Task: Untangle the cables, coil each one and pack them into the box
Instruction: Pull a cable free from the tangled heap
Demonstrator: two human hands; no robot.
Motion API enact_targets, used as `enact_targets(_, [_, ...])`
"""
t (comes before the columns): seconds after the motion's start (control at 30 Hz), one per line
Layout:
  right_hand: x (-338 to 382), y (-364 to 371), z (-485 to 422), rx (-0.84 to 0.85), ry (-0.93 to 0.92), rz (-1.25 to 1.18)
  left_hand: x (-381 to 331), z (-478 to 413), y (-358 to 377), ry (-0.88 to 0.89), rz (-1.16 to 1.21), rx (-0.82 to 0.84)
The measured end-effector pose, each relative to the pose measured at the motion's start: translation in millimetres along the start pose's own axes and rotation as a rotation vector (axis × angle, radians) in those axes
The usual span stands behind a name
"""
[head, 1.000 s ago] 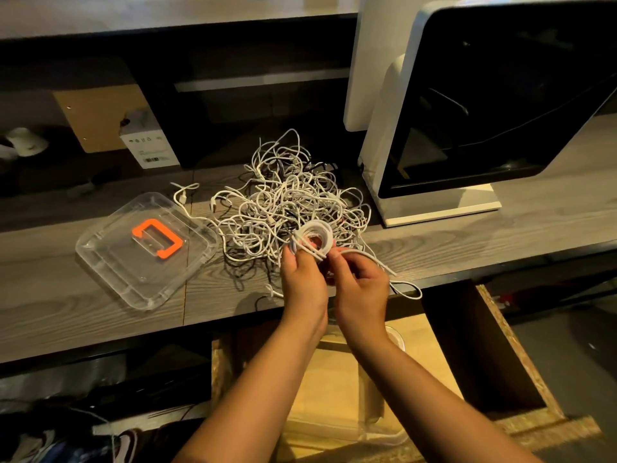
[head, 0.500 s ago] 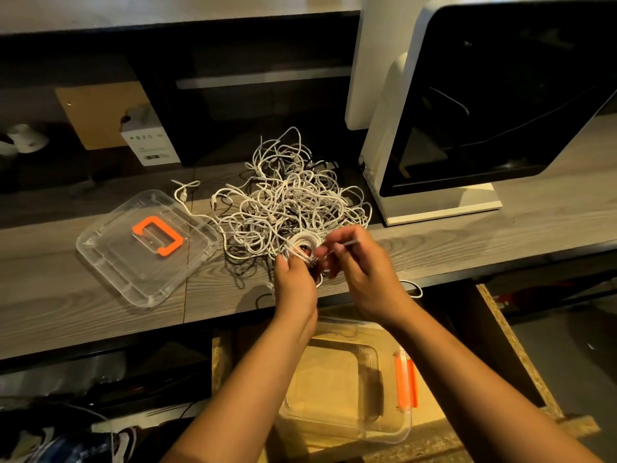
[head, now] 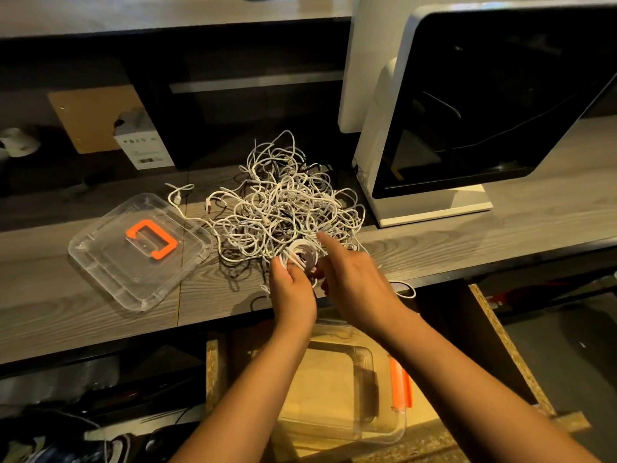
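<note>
A tangled heap of white cables (head: 283, 205) lies on the grey wooden desk (head: 467, 238). At its near edge my left hand (head: 292, 289) grips a small coil of white cable (head: 300, 250). My right hand (head: 354, 279) is beside it, index finger stretched over the coil, the other fingers curled at the coil's cable. A loose cable end (head: 405, 290) hangs over the desk edge by my right wrist. The clear plastic box (head: 384, 429) with an orange latch (head: 400, 385) sits below the desk on a wooden board, under my forearms.
The box's clear lid (head: 100, 262) with an orange handle lies on the desk at left. A white machine with a dark window (head: 484, 111) stands at right behind the heap. A small white carton (head: 143, 148) and brown card stand at the back left.
My right hand has swung round the coil, from below it to above it, and its index finger now points forward. The left hand keeps hold of the coil.
</note>
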State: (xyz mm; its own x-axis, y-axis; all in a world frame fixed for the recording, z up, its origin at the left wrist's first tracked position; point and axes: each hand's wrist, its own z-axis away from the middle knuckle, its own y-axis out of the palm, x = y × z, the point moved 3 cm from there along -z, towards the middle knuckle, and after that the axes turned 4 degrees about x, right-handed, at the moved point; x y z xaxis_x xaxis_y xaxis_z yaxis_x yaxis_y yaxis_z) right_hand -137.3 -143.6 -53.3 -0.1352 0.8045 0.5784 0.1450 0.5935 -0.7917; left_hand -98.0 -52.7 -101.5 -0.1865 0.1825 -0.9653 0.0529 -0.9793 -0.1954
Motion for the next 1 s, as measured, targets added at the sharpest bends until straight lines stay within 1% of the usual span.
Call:
enact_targets(0.07, [0.3, 4.1, 0.5, -0.024, 0.031, -0.044, 2.4, -0.6, -2.7, 0.029, -0.045, 0.003])
enact_targets(0.17, [4.8, 3.8, 1.6, -0.079, 0.046, 0.052, 2.8, 0.9, -5.3, 0.082, -0.102, 0.015])
enact_targets(0.23, [7.4, 2.8, 2.4, -0.121, 0.07, 0.064, 1.8, 1.6, -7.7, 0.134, -0.125, -0.007])
enact_targets(0.3, [7.2, 3.1, 2.8, -0.145, 0.127, 0.022, -0.4, 4.5, -9.4, 0.21, -0.147, -0.005])
enact_targets(0.4, [4.1, 3.2, 2.2, -0.194, 0.231, -0.064, -3.4, 12.2, -8.4, 0.321, -0.169, 0.046])
enact_targets(0.47, [4.4, 3.4, 5.2, -0.249, 0.25, -0.124, -3.8, 14.2, -7.7, 0.383, -0.166, 0.083])
enact_targets(0.53, [6.5, 6.8, 8.9, -0.253, 0.24, -0.167, -5.4, 13.4, -8.9, 0.43, -0.177, 0.115])
enact_targets(0.63, [7.4, 10.2, 12.7, -0.193, 0.277, -0.209, -4.4, 9.5, -11.2, 0.49, -0.193, 0.171])
enact_targets(0.67, [5.8, 10.6, 13.1, -0.182, 0.289, -0.267, -3.9, 8.7, -12.3, 0.49, -0.185, 0.188])
enact_targets(0.77, [-1.4, 4.7, 11.6, -0.124, 0.411, -0.75, 0.0, 8.4, -15.1, 0.484, -0.125, 0.269])
enact_targets(0.8, [-6.6, 0.8, 10.0, -0.097, 0.444, -0.791, -0.6, 9.4, -15.1, 0.491, -0.114, 0.314])
enact_targets(0.87, [-16.8, -8.8, 5.0, 0.016, 0.453, -0.621, -1.2, 11.5, -14.9, 0.506, -0.111, 0.392])
enact_targets(0.9, [-18.8, -12.2, 2.1, 0.097, 0.421, -0.58, -2.3, 12.3, -14.8, 0.515, -0.113, 0.418])
enact_targets(0.97, [-17.9, -16.0, -2.7, 0.231, 0.337, -0.615, -6.0, 10.8, -14.3, 0.543, -0.135, 0.455])
enact_targets(1.0, [-16.7, -17.5, -3.5, 0.257, 0.307, -0.632, -8.0, 9.7, -14.6, 0.567, -0.168, 0.465])
